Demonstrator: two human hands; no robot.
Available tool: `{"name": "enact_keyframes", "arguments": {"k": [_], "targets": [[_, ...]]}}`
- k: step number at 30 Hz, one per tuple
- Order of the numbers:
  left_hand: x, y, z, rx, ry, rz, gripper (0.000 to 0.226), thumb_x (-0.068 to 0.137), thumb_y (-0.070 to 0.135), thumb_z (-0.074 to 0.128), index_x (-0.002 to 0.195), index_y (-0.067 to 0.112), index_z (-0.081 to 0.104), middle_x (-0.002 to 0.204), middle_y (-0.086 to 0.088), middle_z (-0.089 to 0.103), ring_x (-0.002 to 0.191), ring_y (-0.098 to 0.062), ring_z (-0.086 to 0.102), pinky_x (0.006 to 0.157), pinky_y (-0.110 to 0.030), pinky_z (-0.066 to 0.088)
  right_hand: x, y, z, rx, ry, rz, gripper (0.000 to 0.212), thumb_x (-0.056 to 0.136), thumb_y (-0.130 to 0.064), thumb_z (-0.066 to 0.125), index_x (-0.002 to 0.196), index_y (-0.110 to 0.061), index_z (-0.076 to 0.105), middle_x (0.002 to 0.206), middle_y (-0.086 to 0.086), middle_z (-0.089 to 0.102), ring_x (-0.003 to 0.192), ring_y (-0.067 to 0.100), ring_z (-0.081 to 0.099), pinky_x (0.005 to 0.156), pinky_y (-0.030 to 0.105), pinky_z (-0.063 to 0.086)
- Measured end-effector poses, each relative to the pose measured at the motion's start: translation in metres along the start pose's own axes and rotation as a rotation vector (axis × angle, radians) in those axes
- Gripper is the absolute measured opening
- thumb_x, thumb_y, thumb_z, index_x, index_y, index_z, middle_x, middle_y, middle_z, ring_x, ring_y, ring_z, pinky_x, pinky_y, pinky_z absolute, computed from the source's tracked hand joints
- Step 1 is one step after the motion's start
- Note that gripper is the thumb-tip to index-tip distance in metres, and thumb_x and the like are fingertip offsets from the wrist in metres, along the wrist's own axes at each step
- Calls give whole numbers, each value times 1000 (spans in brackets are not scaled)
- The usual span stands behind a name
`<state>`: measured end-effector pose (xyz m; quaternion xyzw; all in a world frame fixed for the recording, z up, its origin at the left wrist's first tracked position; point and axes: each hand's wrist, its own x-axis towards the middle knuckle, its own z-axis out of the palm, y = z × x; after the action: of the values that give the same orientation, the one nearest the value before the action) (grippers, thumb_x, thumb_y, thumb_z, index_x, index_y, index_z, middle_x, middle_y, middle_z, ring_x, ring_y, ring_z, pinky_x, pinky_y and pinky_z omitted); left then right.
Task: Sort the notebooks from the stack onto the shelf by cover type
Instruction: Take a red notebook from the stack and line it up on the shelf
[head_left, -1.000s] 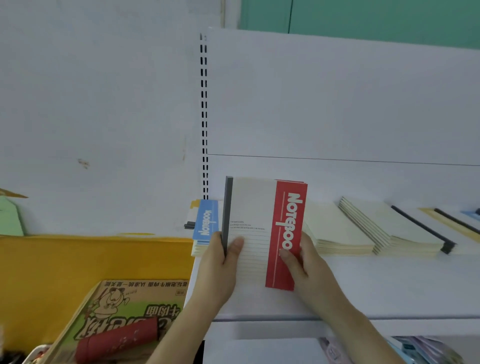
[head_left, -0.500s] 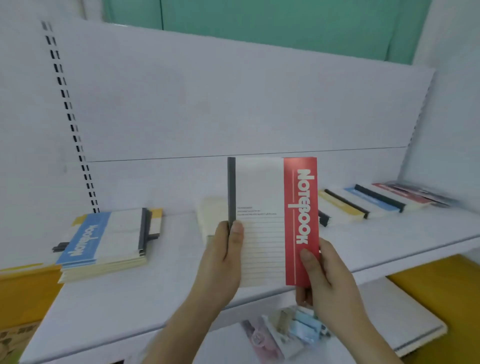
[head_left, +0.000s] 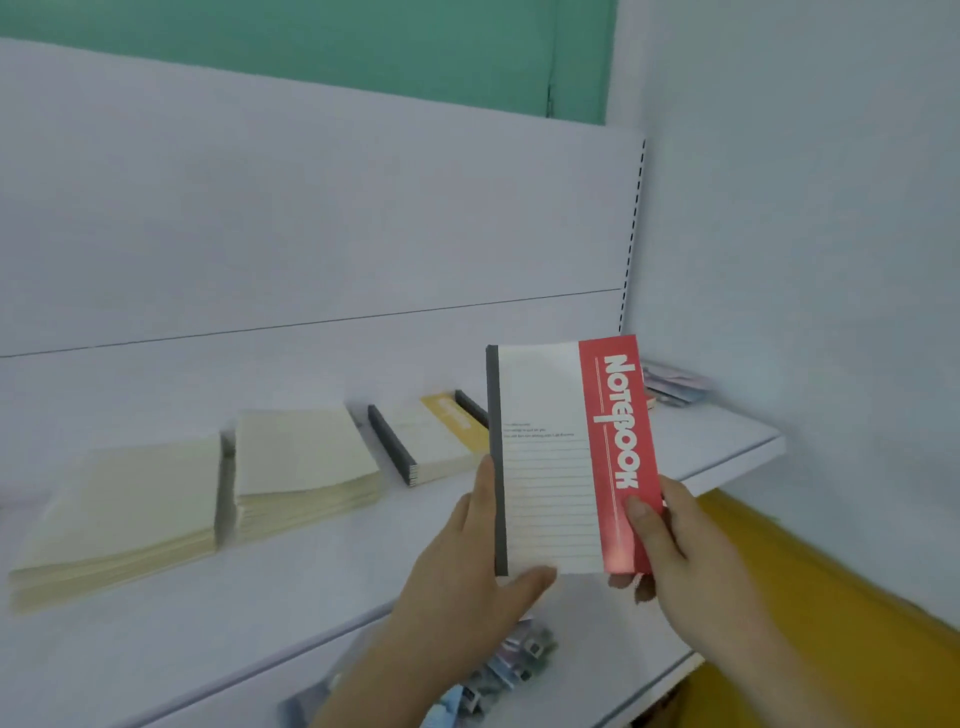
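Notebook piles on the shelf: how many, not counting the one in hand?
3 clearly: a plain cream pile at far left, a second cream pile beside it, then a yellow-banded pile with dark spines. The held red notebook may hide more behind it.

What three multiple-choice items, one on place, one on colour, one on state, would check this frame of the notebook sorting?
1. Where are the two plain cream stacks?
A. left part of the shelf
B. floor
C. in a box

2. What colour is the band on the held notebook's cover?
A. blue
B. red
C. green

3. How is that notebook held?
A. lying flat on the shelf
B. by one hand
C. upright, by both hands

Key: 1 A, the cream stacks lie on the shelf, left of the hands. 2 B, the notebook has a red band. 3 C, the left hand and right hand grip its lower edges.
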<state>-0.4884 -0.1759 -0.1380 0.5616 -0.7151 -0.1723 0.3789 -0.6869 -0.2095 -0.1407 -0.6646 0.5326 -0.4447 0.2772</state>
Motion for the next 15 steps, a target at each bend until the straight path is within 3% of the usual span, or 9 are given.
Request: {"name": "enact_keyframes", "arguments": {"k": [3, 6, 8, 11, 15], "targets": [[39, 4, 26, 89, -65, 15, 109, 82, 46, 73, 149, 51, -13, 129, 16, 52, 107, -2, 56, 96, -27, 51, 34, 23, -25, -101, 13, 27, 35, 92, -53, 37, 121, -35, 47, 97, -20, 64, 83, 3, 65, 68, 18, 50], [78, 5, 51, 121, -85, 8, 102, 84, 48, 73, 149, 47, -7, 121, 20, 55, 99, -1, 55, 90, -20, 50, 71, 39, -44, -165, 32, 4, 32, 87, -56, 37, 112, -40, 47, 104, -14, 61, 91, 5, 61, 82, 25, 49], [110, 0, 68, 125, -65, 13, 101, 83, 47, 75, 149, 47, -2, 124, 18, 59, 101, -2, 60, 92, -26, 55, 101, 50, -52, -224, 48, -15, 31, 86, -56, 39, 111, -40, 46, 105, -11, 59, 90, 8, 60, 83, 25, 46], [161, -11, 88, 177, -34, 25, 110, 86, 49, 71, 151, 45, -18, 129, 11, 60, 108, -7, 62, 94, -31, 56, 152, 66, -60, -286, 92, -23, 18, 95, -47, 48, 112, -40, 51, 107, -9, 62, 96, 12, 61, 87, 28, 47], [213, -13, 104, 368, -126, 35, 100, 94, 59, 54, 156, 31, -19, 140, 4, 42, 123, -12, 44, 105, -27, 41, 218, 81, -68, -361, 109, -104, 33, 99, -38, 51, 131, -36, 53, 105, -21, 59, 93, 6, 60, 84, 22, 45]]}}
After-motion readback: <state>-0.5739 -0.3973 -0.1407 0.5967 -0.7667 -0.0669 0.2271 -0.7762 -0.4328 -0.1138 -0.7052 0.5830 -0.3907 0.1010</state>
